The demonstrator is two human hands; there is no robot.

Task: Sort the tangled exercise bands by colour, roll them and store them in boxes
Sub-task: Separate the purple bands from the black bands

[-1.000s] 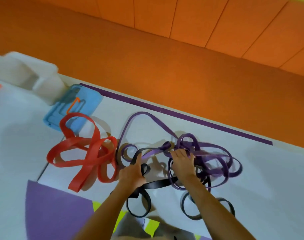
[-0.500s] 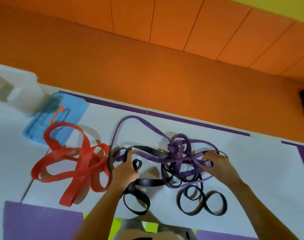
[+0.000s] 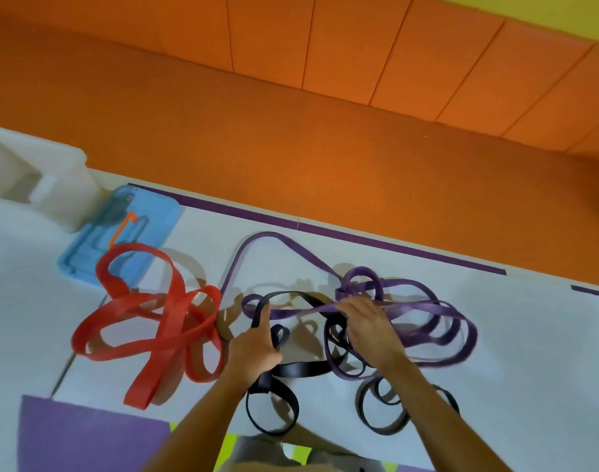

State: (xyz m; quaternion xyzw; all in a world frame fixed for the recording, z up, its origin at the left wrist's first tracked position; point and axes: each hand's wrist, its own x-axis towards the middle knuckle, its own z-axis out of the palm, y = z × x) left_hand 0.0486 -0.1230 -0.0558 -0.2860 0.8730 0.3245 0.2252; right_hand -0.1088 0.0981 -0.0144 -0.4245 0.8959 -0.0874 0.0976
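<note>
on the white table, near the middle, my left hand grips the black band, with 1 finger stretched up along it. my right hand pinches a strand of the purple band. black and purple loops are tangled together. the red band lies just left of them. a white box and a blue tray sit far left.

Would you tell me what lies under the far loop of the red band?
The far loop of the red band rests over a flat blue tray bearing an orange clip. The strip hides part of the tray's near side.
</note>
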